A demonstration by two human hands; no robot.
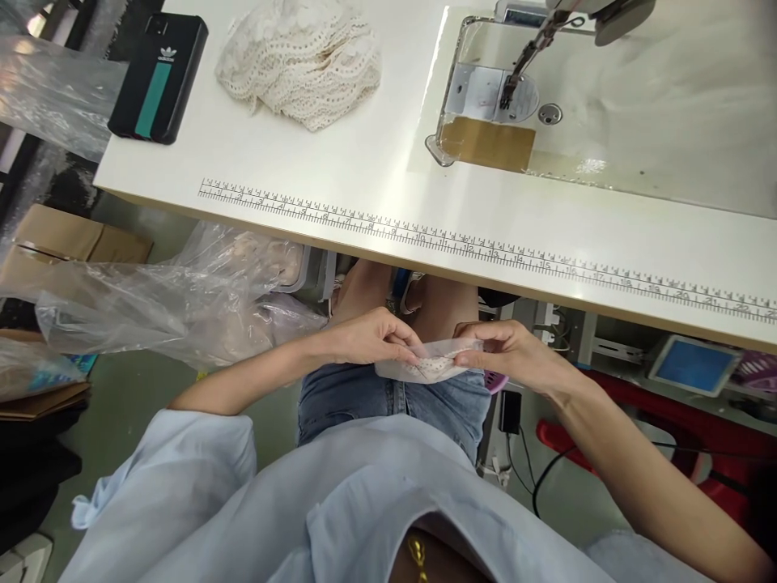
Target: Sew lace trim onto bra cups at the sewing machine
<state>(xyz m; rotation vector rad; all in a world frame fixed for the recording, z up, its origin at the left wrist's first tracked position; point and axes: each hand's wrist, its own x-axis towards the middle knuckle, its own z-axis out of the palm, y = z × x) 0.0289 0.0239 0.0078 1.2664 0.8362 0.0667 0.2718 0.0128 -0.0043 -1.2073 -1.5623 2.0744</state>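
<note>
Spanning L hand (375, 336) to R hand (515, 350): lace (435, 369)

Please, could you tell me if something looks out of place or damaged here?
I see no spill or damage. The phone looks slightly risky: it lies right at the table's left edge, where it might get knocked off. Loose plastic sprawls below, untidily.

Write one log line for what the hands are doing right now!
left hand: pinching white fabric | right hand: pinching same fabric | fabric: above lap | table: lace heap, phone
</note>
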